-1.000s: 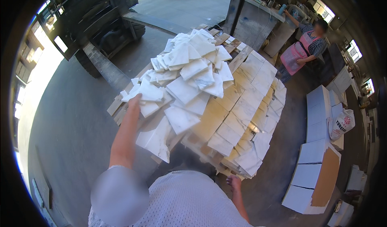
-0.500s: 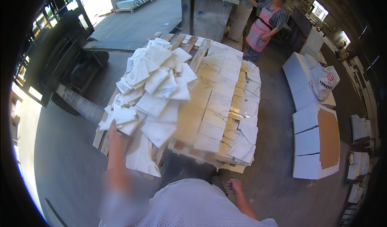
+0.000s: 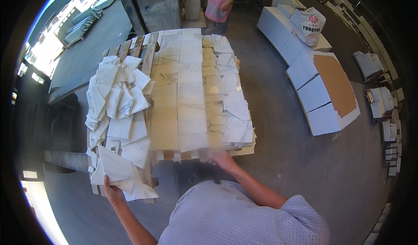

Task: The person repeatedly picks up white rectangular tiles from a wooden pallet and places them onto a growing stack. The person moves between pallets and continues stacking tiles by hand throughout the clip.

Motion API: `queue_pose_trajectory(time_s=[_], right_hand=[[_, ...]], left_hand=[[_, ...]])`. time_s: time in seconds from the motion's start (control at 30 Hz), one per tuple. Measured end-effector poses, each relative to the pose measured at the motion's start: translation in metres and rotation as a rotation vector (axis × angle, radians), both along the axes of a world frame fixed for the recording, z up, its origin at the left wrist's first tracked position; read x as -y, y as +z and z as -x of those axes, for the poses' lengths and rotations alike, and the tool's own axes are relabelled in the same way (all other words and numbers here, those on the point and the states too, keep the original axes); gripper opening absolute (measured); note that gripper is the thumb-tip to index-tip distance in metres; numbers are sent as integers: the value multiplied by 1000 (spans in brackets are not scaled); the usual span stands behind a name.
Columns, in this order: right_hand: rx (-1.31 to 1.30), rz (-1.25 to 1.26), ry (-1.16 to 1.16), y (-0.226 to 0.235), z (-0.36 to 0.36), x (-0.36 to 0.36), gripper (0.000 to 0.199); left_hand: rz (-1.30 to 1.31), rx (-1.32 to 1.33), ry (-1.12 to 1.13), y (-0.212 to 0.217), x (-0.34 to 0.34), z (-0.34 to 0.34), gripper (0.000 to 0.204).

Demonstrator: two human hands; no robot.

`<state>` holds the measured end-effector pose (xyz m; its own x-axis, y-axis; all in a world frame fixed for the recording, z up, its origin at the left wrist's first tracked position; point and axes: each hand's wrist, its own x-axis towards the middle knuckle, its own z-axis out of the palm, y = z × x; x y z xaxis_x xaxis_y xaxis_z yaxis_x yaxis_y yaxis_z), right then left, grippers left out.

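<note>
One white slab [image 3: 116,164] in half-curled left hand [image 3: 112,194].

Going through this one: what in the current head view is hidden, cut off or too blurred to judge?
All in the head view:
- Left hand: fingers partly hidden by the tile; firmness of grip unclear.
- Right hand: fingertips blurred; contact with the stack unclear.
- Heap: lower pieces hidden by upper ones.
- Co-worker: head cut off by the top edge.
</note>
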<state>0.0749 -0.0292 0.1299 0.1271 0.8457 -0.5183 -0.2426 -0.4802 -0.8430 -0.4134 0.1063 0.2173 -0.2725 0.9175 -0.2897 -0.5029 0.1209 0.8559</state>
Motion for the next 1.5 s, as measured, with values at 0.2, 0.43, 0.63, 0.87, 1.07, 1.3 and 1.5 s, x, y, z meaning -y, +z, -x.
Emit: queue_pose_trajectory(time_s=[0.2,0.43,0.63,0.87,1.07,1.3,1.5], right_hand=[[163,-392,274,74,32,-55,43],[219,-132,97,47,-44,-8,43],[-276,53,-289,-12,-114,56,40],[14,111,-528,-95,-191,72,35],[257,19,-437,-162,-180,-41,37],[561,559,99,-180,-145,-122,37],[577,375,71,-171,-143,-73,36]], left_hand=[[106,7,-231,9,42,-183,53],[334,240,-407,-36,77,-330,40],[446,-51,-404,-78,96,-352,44],[437,-27,-292,-93,119,-294,42],[492,11,-221,-85,133,-275,43],[513,15,-194,-68,136,-274,44],[618,9,-194,-76,120,-285,44]])
